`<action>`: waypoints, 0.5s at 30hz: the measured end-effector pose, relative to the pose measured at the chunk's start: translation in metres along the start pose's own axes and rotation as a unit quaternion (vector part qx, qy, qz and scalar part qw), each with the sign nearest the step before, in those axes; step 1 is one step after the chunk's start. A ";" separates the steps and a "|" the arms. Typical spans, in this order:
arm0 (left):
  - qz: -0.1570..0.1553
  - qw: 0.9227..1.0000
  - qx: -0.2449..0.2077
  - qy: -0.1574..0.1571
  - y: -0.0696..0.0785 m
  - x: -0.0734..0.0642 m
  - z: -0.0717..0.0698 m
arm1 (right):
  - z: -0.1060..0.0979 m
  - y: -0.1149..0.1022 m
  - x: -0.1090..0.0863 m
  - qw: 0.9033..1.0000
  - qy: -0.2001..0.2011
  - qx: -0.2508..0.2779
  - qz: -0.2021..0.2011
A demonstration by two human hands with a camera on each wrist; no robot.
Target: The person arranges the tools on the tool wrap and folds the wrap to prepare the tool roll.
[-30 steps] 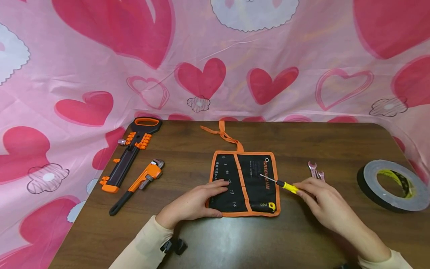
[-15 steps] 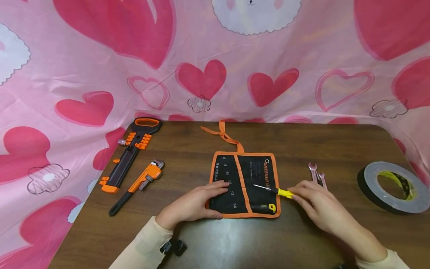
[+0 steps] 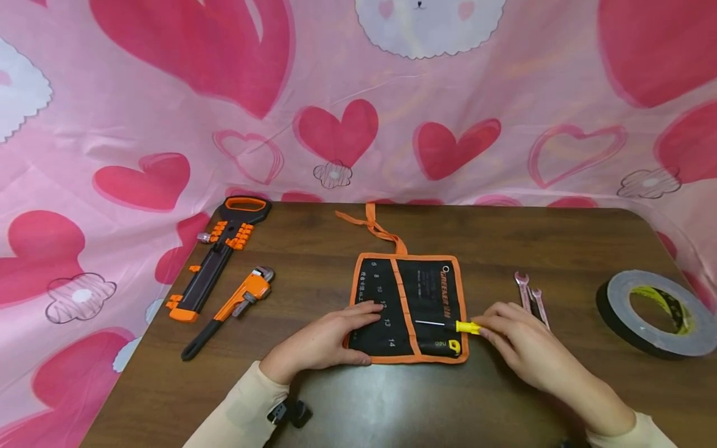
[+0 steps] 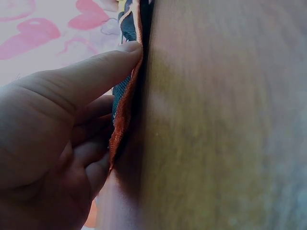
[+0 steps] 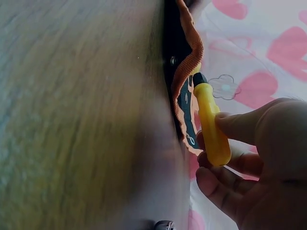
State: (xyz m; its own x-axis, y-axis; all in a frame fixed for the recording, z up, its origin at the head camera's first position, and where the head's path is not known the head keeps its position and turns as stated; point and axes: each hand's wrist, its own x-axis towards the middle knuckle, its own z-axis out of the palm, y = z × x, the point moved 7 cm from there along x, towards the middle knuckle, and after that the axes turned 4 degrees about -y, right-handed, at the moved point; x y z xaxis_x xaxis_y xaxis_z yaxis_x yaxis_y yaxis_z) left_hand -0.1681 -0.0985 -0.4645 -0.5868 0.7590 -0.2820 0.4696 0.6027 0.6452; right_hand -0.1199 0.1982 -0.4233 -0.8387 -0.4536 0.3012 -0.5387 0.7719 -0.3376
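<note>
Right hand (image 3: pixel 523 342) pinches screwdriver (image 3: pixel 462 326), apparently aligning it with pouch (image 3: pixel 420 298) beneath relaxed left hand (image 3: pixel 325 339); contact unclear. Next move needs steadiness.

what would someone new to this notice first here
Probably the pink cloth printed with big red hearts, which fills the space behind the table. Next might come the bright yellow screwdriver, held in the right hand over the orange-edged black pouch mid-table. The big roll of tape at the table's right side also stands out.
</note>
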 end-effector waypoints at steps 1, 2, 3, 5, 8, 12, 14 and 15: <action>0.000 1.000 0.001 0.000 0.000 0.000 0.000 | 0.000 0.000 0.000 1.000 -0.002 -0.002 -0.002; 0.000 1.000 0.002 0.001 0.000 0.000 0.000 | 0.001 0.000 0.001 1.000 -0.005 -0.004 -0.004; -0.001 1.000 0.003 0.001 0.000 0.000 0.000 | 0.002 0.000 0.001 1.000 -0.007 -0.007 -0.004; 0.000 1.000 0.003 -0.001 0.000 -0.001 0.000 | 0.003 0.000 0.001 1.000 -0.010 -0.008 -0.001; 0.000 1.000 0.002 -0.001 0.000 -0.001 0.000 | 0.004 -0.001 0.003 1.000 -0.013 -0.006 -0.003; -0.002 1.000 -0.001 -0.001 0.000 0.000 -0.001 | 0.004 -0.004 0.005 1.000 -0.014 -0.007 -0.010; -0.003 1.000 -0.002 -0.002 0.000 0.000 -0.001 | 0.005 -0.005 0.007 1.000 -0.019 -0.006 -0.011; -0.004 1.000 -0.002 -0.003 0.000 0.001 -0.001 | 0.006 -0.005 0.007 1.000 -0.024 -0.004 -0.010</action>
State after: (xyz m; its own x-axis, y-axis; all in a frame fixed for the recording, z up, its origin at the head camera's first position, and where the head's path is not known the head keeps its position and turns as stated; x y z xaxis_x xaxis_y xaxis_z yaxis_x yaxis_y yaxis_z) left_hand -0.1693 -0.0981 -0.4639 -0.5864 0.7560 -0.2907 0.4622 0.6071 0.6464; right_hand -0.1242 0.1887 -0.4248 -0.8311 -0.4892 0.2645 -0.5544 0.7662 -0.3250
